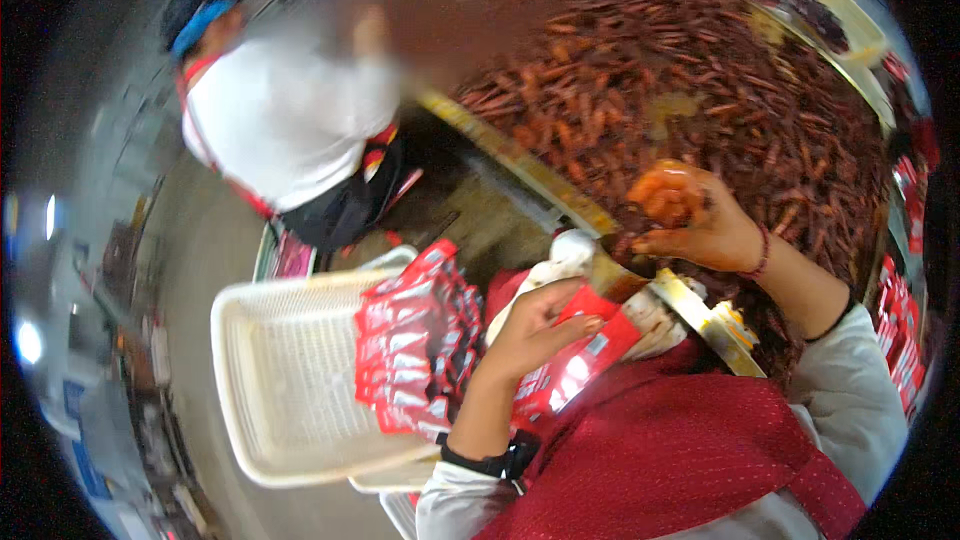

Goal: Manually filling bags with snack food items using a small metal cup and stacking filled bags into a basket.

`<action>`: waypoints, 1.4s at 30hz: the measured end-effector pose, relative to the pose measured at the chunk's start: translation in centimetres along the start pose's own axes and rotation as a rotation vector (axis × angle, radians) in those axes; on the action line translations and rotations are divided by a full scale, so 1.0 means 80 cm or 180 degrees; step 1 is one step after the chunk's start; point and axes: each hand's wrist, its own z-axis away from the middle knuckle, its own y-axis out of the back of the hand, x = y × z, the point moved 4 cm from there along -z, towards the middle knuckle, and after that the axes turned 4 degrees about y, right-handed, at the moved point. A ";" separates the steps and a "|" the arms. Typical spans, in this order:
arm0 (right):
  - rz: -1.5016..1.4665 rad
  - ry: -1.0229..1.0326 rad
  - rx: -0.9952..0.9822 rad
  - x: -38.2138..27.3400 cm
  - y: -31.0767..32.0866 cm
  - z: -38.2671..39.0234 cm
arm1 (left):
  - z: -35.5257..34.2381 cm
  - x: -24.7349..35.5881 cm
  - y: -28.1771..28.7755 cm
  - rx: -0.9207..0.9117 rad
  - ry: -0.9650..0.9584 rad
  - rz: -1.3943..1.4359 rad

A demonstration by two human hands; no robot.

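My left hand [535,335] grips a red pouch [580,370] over my lap, beside pale, crumpled cloth [548,270]. My right hand [690,220], stained orange at its curled fingers, is raised over the near edge of a large bed of reddish-brown, elongated food pieces [780,140]; whatever it holds is unclear. Below that hand, a metal rim [700,312] smeared yellow runs beside the pouch. A heap of red pouches [410,340] lies left of my left hand, on the right part of a white perforated basket [240,380].
A co-worker in a white top [275,120] is at the bed's upper left edge, partly blurred. The bed's long metal edge [520,160] runs diagonally toward me. A pale container [845,20] and more red pouches [895,330] line the right side. Floor [180,270] shows at left.
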 end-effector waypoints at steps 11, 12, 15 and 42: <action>0.0416 -0.0624 -0.1147 0.020 -0.076 -0.005 | 0.077 0.070 0.095 0.1233 -0.1108 -0.2836; -0.0111 -0.0942 -0.0718 0.031 -0.057 -0.001 | 0.073 0.061 0.129 0.1469 -0.1106 -0.3087; -0.0718 -0.1003 0.0661 0.041 -0.011 0.005 | 0.083 0.003 0.235 0.2183 -0.0730 -0.3675; -0.2069 -0.1902 0.0814 0.108 0.020 0.071 | 0.030 -0.115 0.036 0.0658 0.0890 -0.0399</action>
